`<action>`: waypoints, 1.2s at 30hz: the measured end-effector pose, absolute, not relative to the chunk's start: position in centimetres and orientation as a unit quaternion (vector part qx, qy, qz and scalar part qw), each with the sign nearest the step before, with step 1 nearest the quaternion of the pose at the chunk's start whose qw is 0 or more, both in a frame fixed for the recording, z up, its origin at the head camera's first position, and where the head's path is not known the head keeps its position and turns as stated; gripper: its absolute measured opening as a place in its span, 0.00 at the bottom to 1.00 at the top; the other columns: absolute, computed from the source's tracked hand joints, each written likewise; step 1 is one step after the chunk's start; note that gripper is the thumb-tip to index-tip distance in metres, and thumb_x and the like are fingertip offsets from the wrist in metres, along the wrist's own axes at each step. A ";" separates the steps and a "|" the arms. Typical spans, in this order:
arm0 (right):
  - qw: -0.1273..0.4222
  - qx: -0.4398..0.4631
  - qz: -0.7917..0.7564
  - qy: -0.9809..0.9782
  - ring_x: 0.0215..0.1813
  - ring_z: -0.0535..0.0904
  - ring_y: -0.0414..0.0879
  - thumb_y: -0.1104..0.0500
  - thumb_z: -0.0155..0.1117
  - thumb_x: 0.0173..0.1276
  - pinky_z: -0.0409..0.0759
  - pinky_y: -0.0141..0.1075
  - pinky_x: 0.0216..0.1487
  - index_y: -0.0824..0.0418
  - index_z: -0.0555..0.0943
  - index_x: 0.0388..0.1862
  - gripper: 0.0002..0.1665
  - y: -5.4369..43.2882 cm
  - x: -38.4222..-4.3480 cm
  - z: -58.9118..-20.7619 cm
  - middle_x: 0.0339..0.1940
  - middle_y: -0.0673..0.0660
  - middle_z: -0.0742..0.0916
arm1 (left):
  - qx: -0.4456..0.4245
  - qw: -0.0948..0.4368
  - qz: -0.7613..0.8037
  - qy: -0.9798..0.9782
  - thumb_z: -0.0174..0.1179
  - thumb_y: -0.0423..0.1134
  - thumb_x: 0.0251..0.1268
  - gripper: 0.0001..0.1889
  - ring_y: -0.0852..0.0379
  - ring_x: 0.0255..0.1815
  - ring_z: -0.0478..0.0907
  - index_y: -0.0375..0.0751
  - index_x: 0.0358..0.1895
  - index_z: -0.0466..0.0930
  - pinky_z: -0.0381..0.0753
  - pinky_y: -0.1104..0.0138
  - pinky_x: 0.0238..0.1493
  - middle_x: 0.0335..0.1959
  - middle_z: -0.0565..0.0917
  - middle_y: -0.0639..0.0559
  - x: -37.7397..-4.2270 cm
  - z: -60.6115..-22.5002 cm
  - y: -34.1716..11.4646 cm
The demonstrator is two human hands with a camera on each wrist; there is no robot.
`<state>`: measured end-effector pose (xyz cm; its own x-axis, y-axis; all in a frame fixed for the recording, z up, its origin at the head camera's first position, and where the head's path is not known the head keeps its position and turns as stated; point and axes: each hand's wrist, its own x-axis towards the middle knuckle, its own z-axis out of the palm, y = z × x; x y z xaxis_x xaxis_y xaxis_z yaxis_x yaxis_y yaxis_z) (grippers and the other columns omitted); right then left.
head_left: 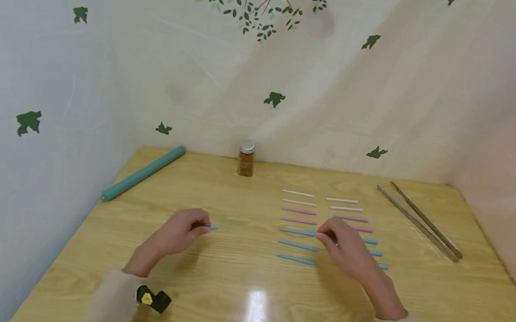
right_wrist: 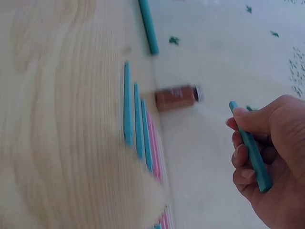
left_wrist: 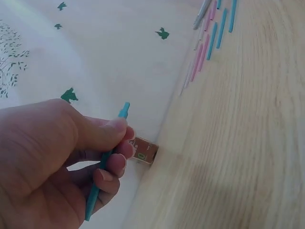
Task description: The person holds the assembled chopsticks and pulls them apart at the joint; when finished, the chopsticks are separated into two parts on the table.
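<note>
In the head view my left hand (head_left: pixel 183 231) is at the left, above the table. It pinches a slim blue stick (left_wrist: pixel 125 109) with a narrower tip between thumb and fingers; the stick's tail runs down across the palm. My right hand (head_left: pixel 341 244) hovers over the right column of sticks. Its thumb and curled fingers hold another blue stick (right_wrist: pixel 252 155), square-ended, slanting across the fingers. Below and left of it lie several blue sticks (head_left: pixel 297 245), with pink sticks (head_left: pixel 298 221) and thin white sticks (head_left: pixel 298 202) behind them. The right hand partly hides the right column.
A spice jar (head_left: pixel 246 159) with a silver lid stands at the table's back edge. At the left lies a long teal roll (head_left: pixel 144 173). Two long brownish bars (head_left: pixel 421 220), nearly meeting at one end, lie right. A patterned curtain (head_left: pixel 228 94) surrounds the wooden table (head_left: pixel 216 295).
</note>
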<state>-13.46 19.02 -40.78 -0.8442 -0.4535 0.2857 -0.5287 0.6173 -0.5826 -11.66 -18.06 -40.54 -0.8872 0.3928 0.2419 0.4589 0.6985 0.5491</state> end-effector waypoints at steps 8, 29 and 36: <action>0.069 0.261 0.351 -0.897 0.29 0.67 0.36 0.61 0.60 0.70 0.69 0.30 0.29 0.57 0.81 0.37 0.03 22.7 -12.9 -41.3 0.29 0.46 0.77 | -0.252 0.010 -0.299 -0.920 0.58 0.35 0.68 0.03 0.63 0.29 0.68 0.40 0.36 0.79 0.71 0.70 0.33 0.30 0.75 0.56 -11.3 -42.0 -14.4; -0.068 0.194 0.333 -0.920 0.31 0.71 0.33 0.59 0.63 0.67 0.73 0.30 0.31 0.57 0.83 0.38 0.04 29.7 -10.4 -43.9 0.30 0.46 0.81 | -0.375 0.021 -0.203 -0.904 0.54 0.30 0.68 0.04 0.62 0.39 0.73 0.42 0.38 0.78 0.74 0.76 0.44 0.36 0.76 0.55 -9.2 -44.2 -0.9; -0.062 0.234 0.335 -0.910 0.33 0.72 0.30 0.62 0.67 0.62 0.73 0.29 0.33 0.54 0.83 0.35 0.04 29.9 -10.6 -44.7 0.30 0.48 0.82 | -0.363 0.026 -0.191 -0.912 0.56 0.31 0.67 0.04 0.63 0.35 0.70 0.44 0.38 0.79 0.72 0.77 0.39 0.34 0.76 0.57 -8.7 -44.6 0.3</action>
<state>-10.58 29.93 -44.68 -0.8826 -0.4680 0.0451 -0.3856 0.6655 -0.6391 -8.66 0.33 -44.57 -0.7355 0.6514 0.1866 0.6714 0.6636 0.3300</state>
